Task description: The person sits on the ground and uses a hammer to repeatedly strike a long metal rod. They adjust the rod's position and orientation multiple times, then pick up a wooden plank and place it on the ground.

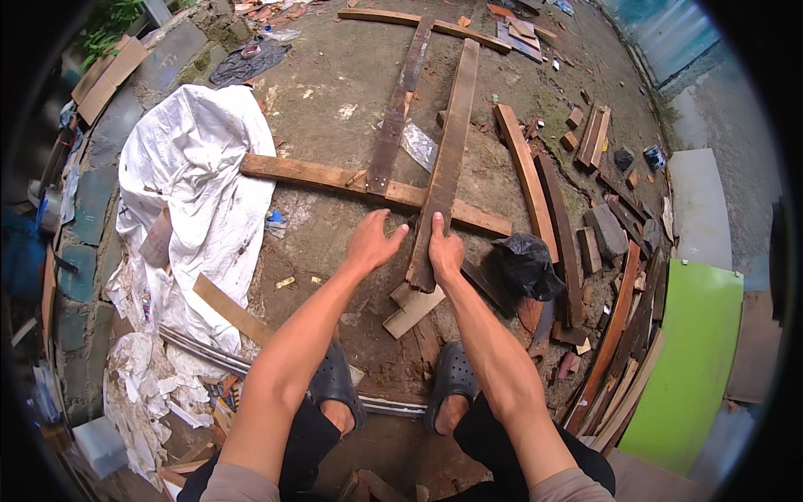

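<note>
My right hand (446,251) grips a long brown wooden plank (456,125) near its close end, thumb along the top and the other fingers out of sight at the side. Just left of that end, my left hand (373,243) is empty, its thumb and fingers apart. The plank crosses over a wooden beam (314,174) lying sideways. A second, darker plank (400,113) runs away from me and rests with its near end on the same beam. Its far end reaches another crosswise beam (385,16).
A white sheet (196,159) lies crumpled at left beside a block wall (88,197). Right of the planks are a black plastic bag (529,266), loose boards (527,176), a grey block (606,230) and a green panel (690,360). A metal rail (389,407) crosses near my clogs (454,381).
</note>
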The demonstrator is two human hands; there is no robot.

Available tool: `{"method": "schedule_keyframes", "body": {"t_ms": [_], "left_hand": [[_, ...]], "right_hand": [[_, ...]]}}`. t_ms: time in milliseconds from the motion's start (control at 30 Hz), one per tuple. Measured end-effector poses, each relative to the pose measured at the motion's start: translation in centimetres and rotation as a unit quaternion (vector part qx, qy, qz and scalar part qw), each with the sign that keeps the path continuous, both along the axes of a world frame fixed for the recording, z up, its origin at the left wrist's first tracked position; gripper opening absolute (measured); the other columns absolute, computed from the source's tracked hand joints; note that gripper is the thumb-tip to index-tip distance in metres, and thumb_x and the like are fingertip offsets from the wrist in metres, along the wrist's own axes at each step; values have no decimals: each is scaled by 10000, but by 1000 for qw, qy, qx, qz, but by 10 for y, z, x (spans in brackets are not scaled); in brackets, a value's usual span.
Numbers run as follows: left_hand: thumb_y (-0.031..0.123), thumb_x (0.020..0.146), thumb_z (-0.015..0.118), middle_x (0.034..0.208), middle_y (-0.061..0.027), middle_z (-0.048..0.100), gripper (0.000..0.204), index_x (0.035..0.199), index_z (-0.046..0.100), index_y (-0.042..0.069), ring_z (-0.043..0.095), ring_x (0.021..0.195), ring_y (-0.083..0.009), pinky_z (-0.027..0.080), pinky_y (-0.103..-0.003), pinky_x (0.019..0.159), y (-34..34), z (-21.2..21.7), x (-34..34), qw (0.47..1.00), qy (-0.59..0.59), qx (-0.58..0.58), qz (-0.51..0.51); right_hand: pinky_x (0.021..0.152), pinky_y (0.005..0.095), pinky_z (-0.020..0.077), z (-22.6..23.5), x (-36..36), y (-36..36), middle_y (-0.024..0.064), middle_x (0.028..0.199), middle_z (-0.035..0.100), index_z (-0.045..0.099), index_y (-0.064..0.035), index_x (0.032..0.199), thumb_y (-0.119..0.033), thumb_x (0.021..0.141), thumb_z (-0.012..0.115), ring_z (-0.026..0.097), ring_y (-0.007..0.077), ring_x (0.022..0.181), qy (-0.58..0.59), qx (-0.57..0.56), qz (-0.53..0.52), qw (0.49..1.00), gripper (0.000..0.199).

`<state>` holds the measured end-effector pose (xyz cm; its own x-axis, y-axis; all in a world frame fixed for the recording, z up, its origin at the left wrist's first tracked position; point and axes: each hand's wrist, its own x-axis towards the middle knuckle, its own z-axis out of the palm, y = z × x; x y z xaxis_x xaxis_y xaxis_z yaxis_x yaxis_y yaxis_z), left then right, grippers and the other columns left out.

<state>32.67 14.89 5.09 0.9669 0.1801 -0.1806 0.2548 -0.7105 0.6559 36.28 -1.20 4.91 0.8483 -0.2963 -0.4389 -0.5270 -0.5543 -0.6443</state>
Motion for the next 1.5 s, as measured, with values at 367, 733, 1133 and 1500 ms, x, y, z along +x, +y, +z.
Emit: {"method": "schedule_keyframes", "body": {"t_ms": [367,733,1133,1500], "left_hand": [[476,855,634,1579,-191,208,880,1531,220,92,203,1460,-348,260,-459,1170,55,-78,114,973,99,180,-107],[344,839,704,1603,-154,132,943,1552,123,133,164,1471,-345,298,-496,1157,75,-63,125,951,186,156,-194],[806,578,697,1522,-262,289,1322,1482,249,-49,311,1406,-394,369,-431,1110,48,-50,125,939,127,274,-164],[852,653,584,1523,-255,301,1264,1488,257,-40,335,1396,-388,343,-448,1115,47,-58,120,933,113,295,-174]], "right_hand": [[924,496,453,-62,172,45,386,987,630,657,182,946,-707,894,402,617,485,1024,-16,-27,45,998,926],[978,498,431,-89,193,56,293,1186,615,648,45,1134,-581,945,429,576,432,1139,-17,-76,204,976,690],[1047,534,265,-103,159,63,256,1226,615,393,-33,1389,-599,934,453,553,401,1200,-71,6,206,976,728],[956,478,434,-106,163,62,303,1180,612,393,-2,1371,-556,926,513,572,458,1124,-97,77,187,974,720]]}}
